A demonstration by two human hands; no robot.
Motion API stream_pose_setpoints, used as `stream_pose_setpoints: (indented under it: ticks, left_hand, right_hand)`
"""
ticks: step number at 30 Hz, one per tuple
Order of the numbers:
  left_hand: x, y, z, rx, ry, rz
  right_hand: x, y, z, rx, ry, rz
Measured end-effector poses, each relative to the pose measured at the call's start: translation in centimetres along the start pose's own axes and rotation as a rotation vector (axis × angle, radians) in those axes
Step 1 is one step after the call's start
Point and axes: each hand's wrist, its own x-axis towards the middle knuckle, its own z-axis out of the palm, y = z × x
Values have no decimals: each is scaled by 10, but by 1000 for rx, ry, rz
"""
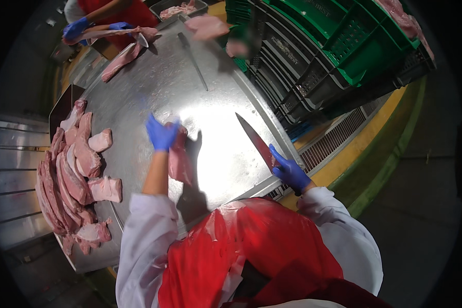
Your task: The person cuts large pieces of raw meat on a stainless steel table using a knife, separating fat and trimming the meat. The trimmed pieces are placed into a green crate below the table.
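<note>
My left hand [161, 134], in a blue glove and partly smeared by motion, is over the middle of the metal table. Its fingers are at the upper end of a pale pink strip of meat [179, 163] and seem to grip it; the strip lies to the right of my wrist. A dark shadow falls on the steel beside it. Near the table's right edge, my gloved right hand [291, 173] is closed round the handle of a long knife [255, 139]. The blade points away from me and to the left.
A pile of meat strips [69, 179] covers the left side of the metal table [220, 102]. A honing steel [192, 61] and another meat piece [206, 26] lie farther off. Opposite, a co-worker's gloved hand [75, 28] holds meat. Stacked crates [313, 66] stand right.
</note>
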Motion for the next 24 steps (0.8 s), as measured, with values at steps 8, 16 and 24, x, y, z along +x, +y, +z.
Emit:
stream_pose_setpoints:
  ticks: [8,16,24]
  left_hand:
    - [-86,-81,5,-576,-497,-537]
    - [94,115,-53,-1527,-449,-515]
    - [121,23,-23,-835,-19,180]
  right_hand:
    - [-47,32,-22,238,0,497]
    - [-14,12,-15,210,-30,471]
    - [17,-27,23,293,-27,324]
